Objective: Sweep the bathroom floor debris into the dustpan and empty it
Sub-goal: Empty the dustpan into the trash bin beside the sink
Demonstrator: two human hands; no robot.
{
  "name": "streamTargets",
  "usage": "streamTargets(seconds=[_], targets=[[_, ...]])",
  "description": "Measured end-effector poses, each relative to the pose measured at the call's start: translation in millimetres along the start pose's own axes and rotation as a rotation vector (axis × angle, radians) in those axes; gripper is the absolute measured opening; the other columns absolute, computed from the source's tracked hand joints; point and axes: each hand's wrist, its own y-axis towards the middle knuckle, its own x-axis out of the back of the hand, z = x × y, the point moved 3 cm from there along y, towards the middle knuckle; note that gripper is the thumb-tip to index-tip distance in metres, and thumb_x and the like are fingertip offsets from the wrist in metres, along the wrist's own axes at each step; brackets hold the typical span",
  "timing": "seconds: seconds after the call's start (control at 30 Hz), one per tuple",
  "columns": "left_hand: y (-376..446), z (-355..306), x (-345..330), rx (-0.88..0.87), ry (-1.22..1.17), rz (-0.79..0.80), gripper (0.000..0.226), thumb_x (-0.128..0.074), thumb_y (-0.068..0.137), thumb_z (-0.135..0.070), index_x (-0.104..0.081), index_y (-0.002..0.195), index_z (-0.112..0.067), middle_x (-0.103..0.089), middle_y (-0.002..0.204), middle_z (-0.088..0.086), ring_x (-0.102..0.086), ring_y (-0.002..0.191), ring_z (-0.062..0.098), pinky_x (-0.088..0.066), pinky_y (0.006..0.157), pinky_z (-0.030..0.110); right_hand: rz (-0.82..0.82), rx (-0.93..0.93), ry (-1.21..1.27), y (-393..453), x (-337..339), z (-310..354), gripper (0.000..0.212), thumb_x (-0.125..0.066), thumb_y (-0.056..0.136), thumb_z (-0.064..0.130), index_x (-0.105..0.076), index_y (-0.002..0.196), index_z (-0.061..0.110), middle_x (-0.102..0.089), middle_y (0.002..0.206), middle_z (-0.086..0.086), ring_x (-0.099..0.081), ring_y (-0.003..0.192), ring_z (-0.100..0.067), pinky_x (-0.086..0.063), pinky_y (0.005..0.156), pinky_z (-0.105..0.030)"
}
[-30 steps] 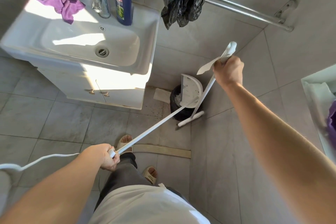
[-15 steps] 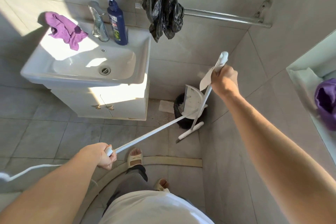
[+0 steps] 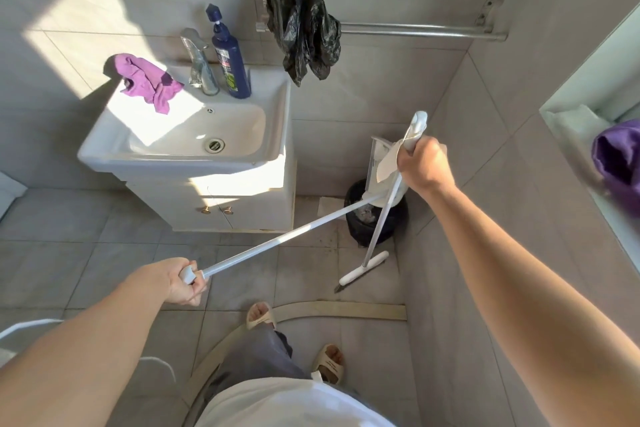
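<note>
My left hand (image 3: pixel 178 282) grips the end of a long white handle (image 3: pixel 284 236) that runs up to a white dustpan (image 3: pixel 378 163). The pan is tipped upright over a black-lined bin (image 3: pixel 375 227) in the corner, with grey debris showing inside the bin. My right hand (image 3: pixel 424 168) holds the top of a white broom stick (image 3: pixel 381 222) together with a white piece of paper (image 3: pixel 388 165). The broom head (image 3: pixel 363 268) rests on the tiled floor in front of the bin.
A white sink cabinet (image 3: pixel 221 204) stands left of the bin, carrying a purple cloth (image 3: pixel 147 81) and a blue bottle (image 3: pixel 230 59). A black bag (image 3: pixel 304 35) hangs on a wall rail. My sandalled feet (image 3: pixel 261 315) stand at a curved floor strip (image 3: pixel 346 308).
The dustpan has risen and tipped more upright over the bin. My view has pulled back and tilted up, and both hands keep their grips.
</note>
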Motion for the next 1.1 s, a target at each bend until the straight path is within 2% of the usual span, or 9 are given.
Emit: streamTargets(seconds=[0.2, 0.4, 0.57, 0.63, 0.7, 0.77, 0.87, 0.97, 1.1], targets=[[-12, -21, 12, -0.089, -0.027, -0.013, 0.010, -0.044, 0.081, 0.000, -0.051, 0.080, -0.006, -0.044, 0.079, 0.011, -0.036, 0.076, 0.010, -0.035, 0.025, 0.016, 0.045, 0.002, -0.007, -9, -1, 11, 0.043, -0.040, 0.082, 0.002, -0.027, 0.043, 0.016, -0.032, 0.045, -0.002, -0.031, 0.046, -0.017, -0.032, 0.040, -0.020], [-21, -49, 52, -0.110, 0.076, -0.017, 0.015, -0.039, 0.072, 0.005, -0.051, 0.081, 0.003, -0.046, 0.069, 0.016, -0.029, 0.062, 0.012, -0.034, 0.023, 0.016, 0.088, -0.103, 0.007, -15, -18, 33, 0.045, -0.044, 0.078, 0.002, -0.036, 0.035, 0.014, -0.034, 0.042, 0.004, -0.029, 0.038, -0.013, -0.027, 0.037, -0.018], [-29, -75, 91, -0.167, 0.088, 0.019, 0.012, -0.034, 0.088, 0.002, -0.045, 0.086, 0.003, -0.038, 0.071, 0.011, -0.025, 0.056, 0.007, -0.031, 0.025, 0.011, 0.193, -0.156, -0.074, -23, -58, 65, 0.029, -0.047, 0.085, 0.008, -0.059, 0.059, 0.006, -0.053, 0.059, -0.005, -0.048, 0.050, -0.022, -0.041, 0.044, -0.023], [-31, -88, 104, -0.217, 0.088, 0.050, 0.011, -0.033, 0.093, 0.001, -0.042, 0.086, 0.000, -0.038, 0.068, 0.010, -0.031, 0.045, 0.006, -0.028, 0.024, 0.010, 0.229, -0.173, -0.096, -30, -75, 76, 0.027, -0.047, 0.084, 0.007, -0.060, 0.060, 0.009, -0.058, 0.063, -0.007, -0.052, 0.051, -0.022, -0.045, 0.047, -0.026], [-34, -104, 116, -0.298, 0.118, 0.076, 0.011, -0.036, 0.097, -0.001, -0.042, 0.087, -0.002, -0.040, 0.059, 0.009, -0.032, 0.026, 0.007, -0.028, 0.024, 0.010, 0.259, -0.184, -0.109, -35, -88, 85, 0.022, -0.049, 0.083, 0.008, -0.063, 0.066, 0.007, -0.063, 0.071, -0.011, -0.056, 0.056, -0.023, -0.049, 0.052, -0.030], [-37, -124, 125, -0.409, 0.170, 0.069, 0.012, -0.040, 0.099, -0.002, -0.044, 0.088, -0.001, -0.037, 0.059, 0.007, -0.030, 0.020, 0.007, -0.028, 0.023, 0.011, 0.285, -0.205, -0.118, -40, -98, 90, 0.019, -0.051, 0.081, 0.008, -0.069, 0.075, 0.004, -0.066, 0.077, -0.012, -0.063, 0.062, -0.026, -0.055, 0.058, -0.033], [-50, -154, 138, -0.572, 0.282, 0.035, 0.017, -0.042, 0.102, -0.005, -0.050, 0.088, 0.001, -0.036, 0.055, 0.005, -0.030, 0.021, 0.005, -0.028, 0.026, 0.010, 0.288, -0.214, -0.129, -46, -109, 97, 0.020, -0.052, 0.082, 0.008, -0.071, 0.081, 0.002, -0.067, 0.079, -0.014, -0.066, 0.068, -0.028, -0.059, 0.062, -0.034], [-65, -176, 145, -0.744, 0.431, -0.051, 0.015, -0.043, 0.101, -0.002, -0.055, 0.092, 0.003, -0.035, 0.060, 0.004, -0.028, 0.022, 0.007, -0.027, 0.030, 0.010, 0.273, -0.199, -0.143, -49, -120, 105, 0.020, -0.050, 0.089, 0.012, -0.066, 0.085, 0.002, -0.064, 0.081, -0.014, -0.063, 0.068, -0.028, -0.054, 0.062, -0.030], [-90, -188, 146, -0.962, 0.660, -0.200, 0.014, -0.052, 0.097, -0.009, -0.059, 0.101, 0.001, -0.048, 0.063, 0.010, -0.042, 0.037, 0.018, -0.032, 0.039, 0.015, 0.282, -0.189, -0.135, -56, -134, 120, 0.029, -0.046, 0.096, 0.021, -0.065, 0.098, 0.000, -0.064, 0.088, -0.016, -0.065, 0.079, -0.034, -0.058, 0.073, -0.039]])
